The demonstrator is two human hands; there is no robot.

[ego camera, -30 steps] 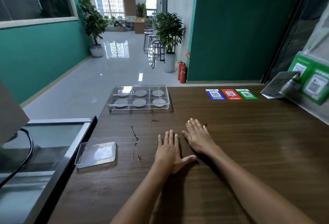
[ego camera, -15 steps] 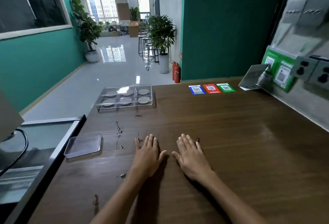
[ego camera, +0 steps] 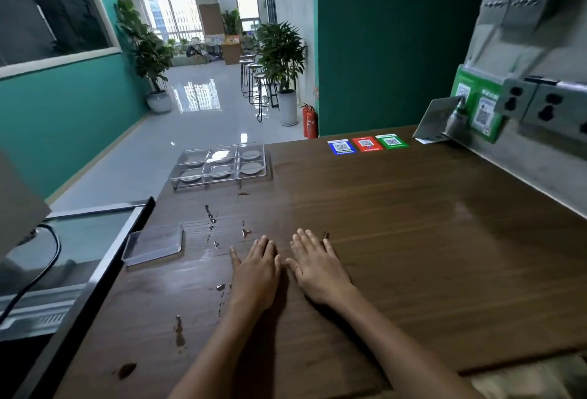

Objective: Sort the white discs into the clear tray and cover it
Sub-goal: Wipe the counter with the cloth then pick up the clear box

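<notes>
A clear tray (ego camera: pixel 178 180) with several compartments stands at the far left end of the brown wooden table, a white disc (ego camera: pixel 251 168) lying in each compartment. A flat clear lid (ego camera: pixel 154 244) rests apart from it near the table's left edge. My left hand (ego camera: pixel 255 275) and my right hand (ego camera: pixel 319 267) lie flat side by side on the table, palms down, fingers apart, holding nothing, well short of the tray.
Blue, red and green QR cards (ego camera: pixel 367 143) lie at the far edge of the table. A grey wall panel with power sockets (ego camera: pixel 546 106) and a card stand (ego camera: pixel 440 121) runs along the right. A glass-topped unit with a black cable (ego camera: pixel 47 259) sits to the left. Small scratches (ego camera: pixel 211 217) mark the wood.
The head camera has tilted and shifted, so the tray and lid appear further left. My hands have drawn back toward me and now rest closer together.
</notes>
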